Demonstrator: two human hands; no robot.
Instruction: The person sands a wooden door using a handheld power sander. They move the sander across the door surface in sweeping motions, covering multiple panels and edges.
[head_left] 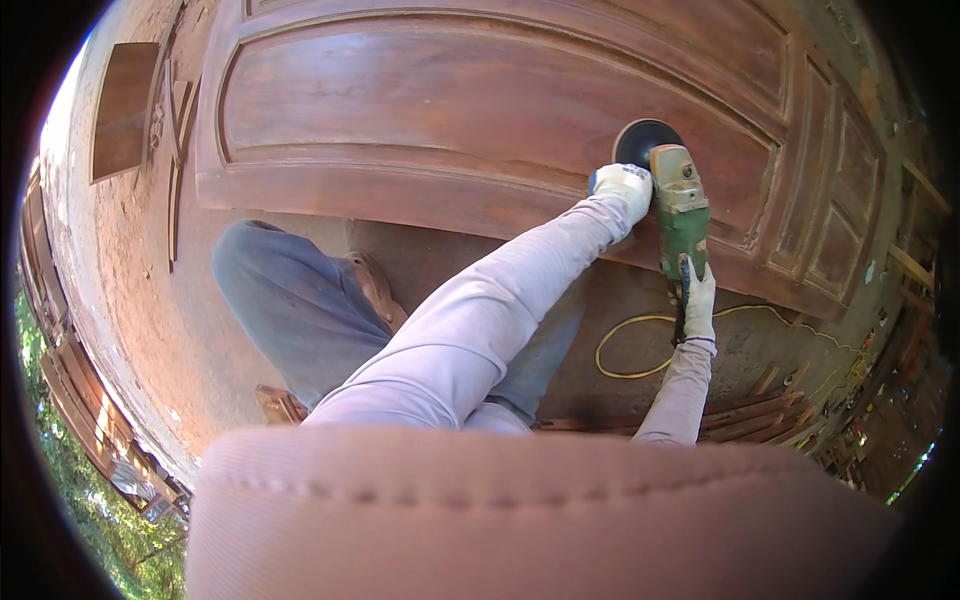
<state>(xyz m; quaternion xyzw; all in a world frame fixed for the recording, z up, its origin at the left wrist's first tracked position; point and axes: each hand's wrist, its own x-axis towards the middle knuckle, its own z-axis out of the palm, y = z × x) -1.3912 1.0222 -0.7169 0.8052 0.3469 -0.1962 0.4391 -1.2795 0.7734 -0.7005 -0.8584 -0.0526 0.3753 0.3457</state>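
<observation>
A green angle grinder (684,228) with a round dark sanding disc (645,138) is held over the right part of a reddish-brown panelled wooden door (420,95). The disc lies on or just above a raised panel; contact cannot be made out. My left hand (625,188), in a white glove, is closed at the tool's head beside the disc, and the part it grips is hidden under the fingers. Farther back, my right hand (699,300), also gloved, wraps the rear of the grinder's body. Both arms wear pale sleeves.
A yellow cord (632,374) loops on the ground below the door's near edge. Wooden strips (755,418) lie at the lower right. At the left are a flat brown board (124,112) and thin sticks (174,170). My bent leg (290,300) is close to the door.
</observation>
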